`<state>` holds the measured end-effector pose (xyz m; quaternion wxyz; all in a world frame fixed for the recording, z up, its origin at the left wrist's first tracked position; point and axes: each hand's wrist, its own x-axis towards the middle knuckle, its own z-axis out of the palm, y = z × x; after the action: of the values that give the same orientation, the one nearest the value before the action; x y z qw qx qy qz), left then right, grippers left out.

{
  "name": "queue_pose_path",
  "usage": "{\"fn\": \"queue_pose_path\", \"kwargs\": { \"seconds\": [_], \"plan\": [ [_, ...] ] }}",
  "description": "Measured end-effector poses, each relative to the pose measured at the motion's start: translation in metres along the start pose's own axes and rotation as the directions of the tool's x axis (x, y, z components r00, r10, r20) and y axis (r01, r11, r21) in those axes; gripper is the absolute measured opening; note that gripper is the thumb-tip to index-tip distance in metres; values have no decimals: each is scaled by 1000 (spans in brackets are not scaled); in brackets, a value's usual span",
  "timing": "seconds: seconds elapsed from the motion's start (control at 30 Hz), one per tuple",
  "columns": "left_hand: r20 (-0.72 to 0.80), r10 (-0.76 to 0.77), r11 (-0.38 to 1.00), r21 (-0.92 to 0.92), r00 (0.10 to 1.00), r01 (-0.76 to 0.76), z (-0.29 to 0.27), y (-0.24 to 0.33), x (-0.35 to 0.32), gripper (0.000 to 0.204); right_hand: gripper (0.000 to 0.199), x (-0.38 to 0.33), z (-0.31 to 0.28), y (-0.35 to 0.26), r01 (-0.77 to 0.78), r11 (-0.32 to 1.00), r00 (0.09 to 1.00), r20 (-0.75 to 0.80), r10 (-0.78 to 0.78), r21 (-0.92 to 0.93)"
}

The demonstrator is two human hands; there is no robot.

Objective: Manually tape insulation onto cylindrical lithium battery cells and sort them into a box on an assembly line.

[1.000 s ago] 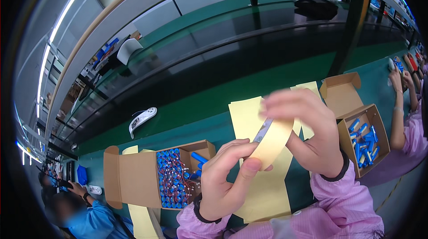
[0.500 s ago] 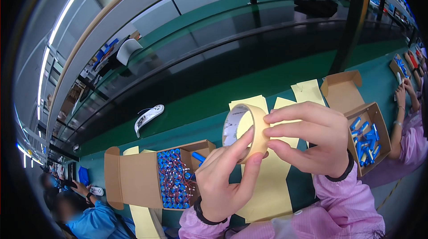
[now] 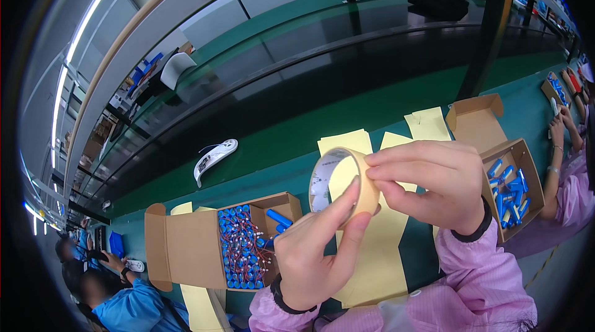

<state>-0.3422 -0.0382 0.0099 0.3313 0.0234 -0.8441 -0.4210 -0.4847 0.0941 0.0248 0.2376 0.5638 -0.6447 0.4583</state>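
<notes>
A roll of pale yellow masking tape (image 3: 320,184) is held up over the bench, tilted so its hollow core shows. My left hand (image 3: 313,257) is closed on its lower rim, thumb inside the ring and fingers mostly hidden. My right hand (image 3: 434,186) pinches the roll's outer face with its fingertips. Whether a tape end lies between them I cannot make out. Beneath both hands lie yellow paper sheets (image 3: 375,270). Left of them, an open cardboard box (image 3: 193,251) holds blue cylindrical cells (image 3: 242,264) with red and black wires, plus several loose ones on its right side.
At the right stands another open cardboard box (image 3: 534,186) with loose blue cells (image 3: 511,199). A white curved plastic part (image 3: 214,160) lies on the dark green belt (image 3: 260,134) beyond the bench. Co-workers sit at both sides, one in a blue sleeve (image 3: 139,307), one in pink (image 3: 573,199).
My right fingers have drawn closer together on the tape's outer face. The roll has tilted slightly. On the belt, the white curved part has shifted a little to the right.
</notes>
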Motion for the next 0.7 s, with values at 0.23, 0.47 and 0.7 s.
{"fn": "queue_pose_path", "kwargs": {
  "seconds": [0.23,0.47,0.7],
  "plan": [
    [75,35,999,-7,997,-35,-7,-2,4,31,21,-3,0,3,47,999,998,35,-47,-1],
    [-10,-58,998,-27,998,58,-3,5,3,33,25,-4,3,-3,86,994,995,53,-82,-74],
    [-8,-42,997,-60,999,42,-1,-3,7,33,23,-3,4,7,59,998,996,64,-57,-19]
  ]
}}
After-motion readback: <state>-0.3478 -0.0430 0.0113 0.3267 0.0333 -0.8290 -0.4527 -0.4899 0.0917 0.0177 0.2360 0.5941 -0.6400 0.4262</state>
